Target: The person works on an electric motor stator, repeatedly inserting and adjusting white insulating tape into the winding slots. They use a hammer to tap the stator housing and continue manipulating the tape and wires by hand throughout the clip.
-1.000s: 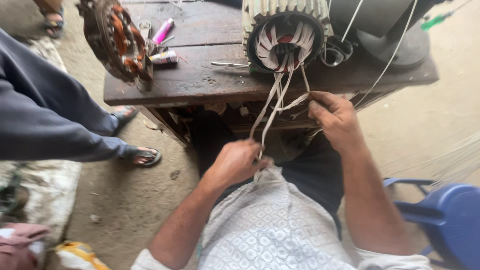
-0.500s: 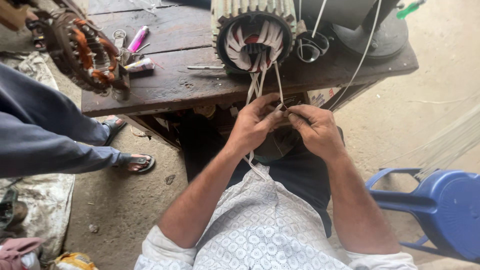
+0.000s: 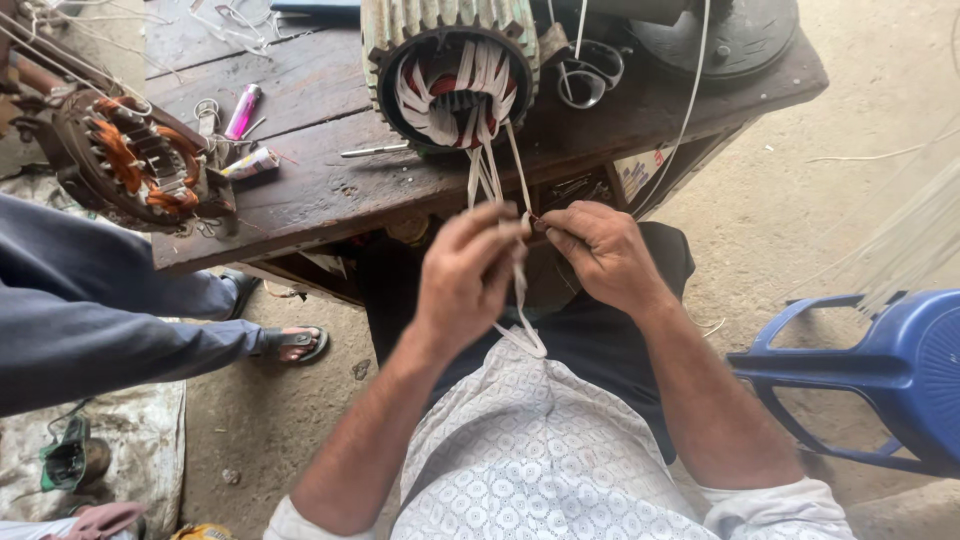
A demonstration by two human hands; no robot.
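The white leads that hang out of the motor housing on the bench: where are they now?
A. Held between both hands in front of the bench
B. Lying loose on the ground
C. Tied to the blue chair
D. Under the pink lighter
A: the white leads run down from the motor housing into the left hand and right hand.

1. A motor stator [image 3: 452,75] is set on the wooden table [image 3: 330,190], near its front edge.
2. Sleeved leads [image 3: 492,170] are hung from the stator down past the table edge.
3. The leads are gripped between the left hand [image 3: 470,275] and the right hand [image 3: 600,250], in front of the table.
4. A second stator [image 3: 135,165] is placed at the table's left end, with a lighter [image 3: 242,110] between the two.
5. A plastic chair [image 3: 880,365] is stood to the right.
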